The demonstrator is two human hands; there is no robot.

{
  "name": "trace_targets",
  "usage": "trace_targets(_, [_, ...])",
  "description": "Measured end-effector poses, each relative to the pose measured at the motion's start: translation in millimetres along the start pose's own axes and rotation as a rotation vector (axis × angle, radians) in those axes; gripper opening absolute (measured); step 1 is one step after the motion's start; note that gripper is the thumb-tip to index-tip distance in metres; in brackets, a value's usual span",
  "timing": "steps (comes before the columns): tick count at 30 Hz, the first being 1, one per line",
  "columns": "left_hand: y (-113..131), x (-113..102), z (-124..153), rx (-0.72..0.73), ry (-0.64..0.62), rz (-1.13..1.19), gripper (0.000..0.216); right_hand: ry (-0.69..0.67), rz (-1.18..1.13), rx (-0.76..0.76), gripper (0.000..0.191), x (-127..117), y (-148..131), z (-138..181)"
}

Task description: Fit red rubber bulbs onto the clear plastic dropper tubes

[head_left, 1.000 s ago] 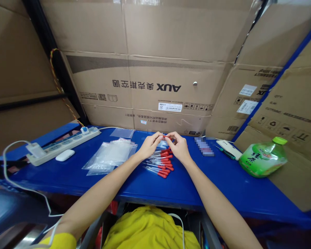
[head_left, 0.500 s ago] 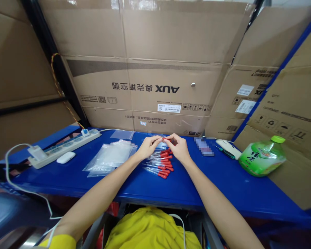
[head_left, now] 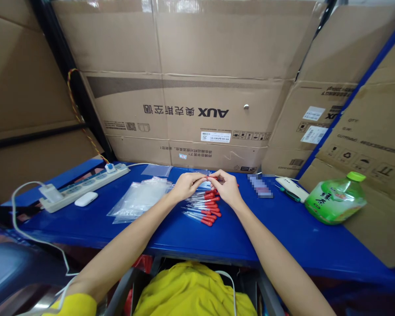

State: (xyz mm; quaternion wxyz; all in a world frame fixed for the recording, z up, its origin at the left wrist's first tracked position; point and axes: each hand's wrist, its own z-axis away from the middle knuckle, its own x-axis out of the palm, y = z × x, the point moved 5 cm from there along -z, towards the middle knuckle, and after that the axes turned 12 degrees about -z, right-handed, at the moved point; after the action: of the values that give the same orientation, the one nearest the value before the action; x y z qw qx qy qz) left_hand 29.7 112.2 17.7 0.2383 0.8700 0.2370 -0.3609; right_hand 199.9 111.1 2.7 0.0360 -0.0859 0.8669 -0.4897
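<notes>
My left hand (head_left: 188,184) and my right hand (head_left: 227,186) meet over the middle of the table, thumbs and fingertips pinched close together. Between them is a clear plastic bag (head_left: 204,185), partly hidden by the fingers. A bit of red shows at the fingertips; I cannot tell whether it is the bag's edge or something else. Just below the hands, several glass droppers with red rubber bulbs (head_left: 209,213) lie in a loose row, bulbs toward the right. A stack of clear zip bags (head_left: 140,199) rests left of the droppers, beside my left forearm.
A power strip (head_left: 88,186) with a plugged-in charger and a white earbud case (head_left: 86,199) are on the left. Rightward lie a blurred-out flat item (head_left: 260,186), a white phone-like object (head_left: 292,188) and a green drink bottle (head_left: 337,199). Cardboard walls (head_left: 191,92) enclose the blue table (head_left: 283,239).
Both hands stay pinched at the same spot, with only slight finger movement. The whole view has shifted a little.
</notes>
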Motion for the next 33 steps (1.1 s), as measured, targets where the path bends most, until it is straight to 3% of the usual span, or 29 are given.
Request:
trace_targets(6, [2,-2,-1,0.027,-0.056,-0.113,0.038,-0.022,0.019,0.006,0.033,1,-2,-1])
trace_targets(12, [-1,-4,-4,-0.1,-0.033,0.041,0.048,0.05,-0.092,-0.005,0.035,0,-4,-4])
trace_targets(20, [-3,-8,-4,-0.182,-0.055,0.121,0.045,0.062,-0.108,0.049,0.043,-1,-4,-6])
trace_targets(27, [3,-16,-7,-0.092,0.023,0.184,0.041,0.08,-0.201,0.074,0.035,-1,-6,-6])
trace_targets(33, [3,-12,-8,-0.024,-0.052,0.138,0.045,0.052,-0.136,0.066,0.035,-3,-4,-6])
